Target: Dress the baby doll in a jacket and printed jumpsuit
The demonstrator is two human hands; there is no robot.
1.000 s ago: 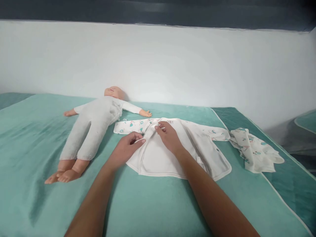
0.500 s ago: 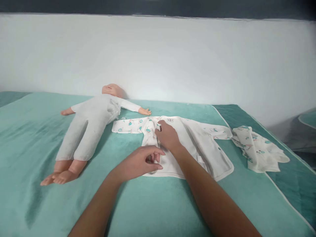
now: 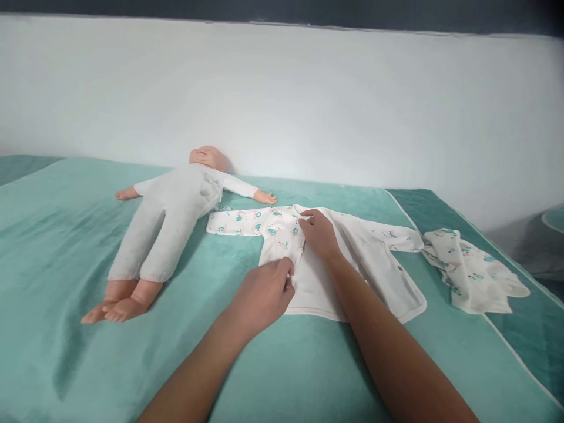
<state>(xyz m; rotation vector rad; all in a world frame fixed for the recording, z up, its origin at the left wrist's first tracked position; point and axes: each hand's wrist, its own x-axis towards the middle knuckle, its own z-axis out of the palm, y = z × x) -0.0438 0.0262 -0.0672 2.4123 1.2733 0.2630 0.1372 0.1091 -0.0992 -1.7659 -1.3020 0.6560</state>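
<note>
A white baby shirt (image 3: 326, 282) with a teal animal print lies spread on the bed, its sleeves stretched to either side. Its left front panel (image 3: 279, 235) is laid over the body, and the right front is folded open. My right hand (image 3: 319, 234) is closed on that left panel's edge just below the neckline. Lower down, my left hand (image 3: 267, 294) pinches the same edge near the hem, and its fingers partly cover the cloth there.
A doll (image 3: 171, 205) in white cloth lies on its back at the left, one hand close to the shirt's sleeve. Crumpled printed baby clothing (image 3: 478, 276) rests at the right. A green sheet (image 3: 132, 370) covers the bed, with a white wall (image 3: 308, 106) behind.
The left front panel has unfolded toward the right and lies flatter. My left hand has gone from loosely open to closed on its edge; my right hand has moved slightly right with the panel.
</note>
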